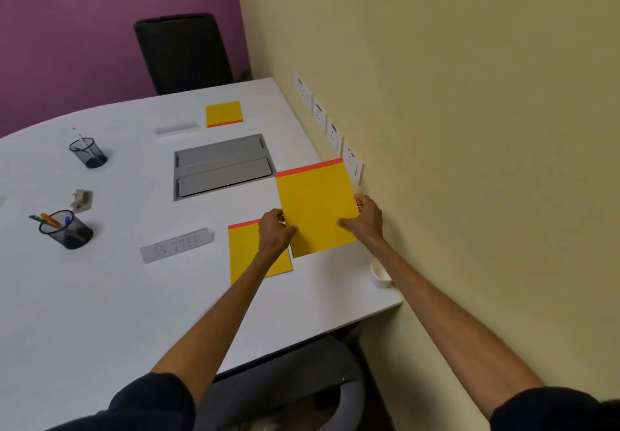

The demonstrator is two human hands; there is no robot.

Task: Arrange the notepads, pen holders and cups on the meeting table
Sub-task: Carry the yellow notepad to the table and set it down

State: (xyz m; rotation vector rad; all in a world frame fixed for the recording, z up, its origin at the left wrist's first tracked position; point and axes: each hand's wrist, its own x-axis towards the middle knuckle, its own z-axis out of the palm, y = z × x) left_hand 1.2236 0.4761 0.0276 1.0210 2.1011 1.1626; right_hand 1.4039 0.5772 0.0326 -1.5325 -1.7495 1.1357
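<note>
**Step in hand (judgement):** setting a yellow notepad (315,209) down at a seat position on the white counter (117,296).

**Recommended execution:**
- Lower it flat, both sides level.
- The pad is skewed, its red-bound top edge leaning toward the right of the frame. A slight turn is needed to square it with the second notepad (245,256), which lies just left of it.
- Leave a gap between the two pads so that they do not overlap.
- Keep it off the grey hatch (221,165) above and to the left.
- Keep it away from the white cup (380,273) at the counter's right edge, which a forearm could knock.

**Condition of grips:** the left grip (275,229) pinches the pad's left edge with the thumb on top; the fingers beneath are hidden. The right grip (365,219) pinches the right edge in the same way. Both hold low on the sides, nearer the bottom corners than the top.

**Position of item:** the notepad sits centre-right of the frame, between the two grips. Most of it extends above them toward the wall sockets (335,135). It appears raised off the counter, but contact at its lower edge cannot be ruled out. The left grip hides the upper right corner of the second notepad.

**Other task items noted:** a third notepad (224,113) lies at upper centre. Two mesh pen holders stand at the left of the frame, one lower (68,231) and one higher (89,152).
</note>
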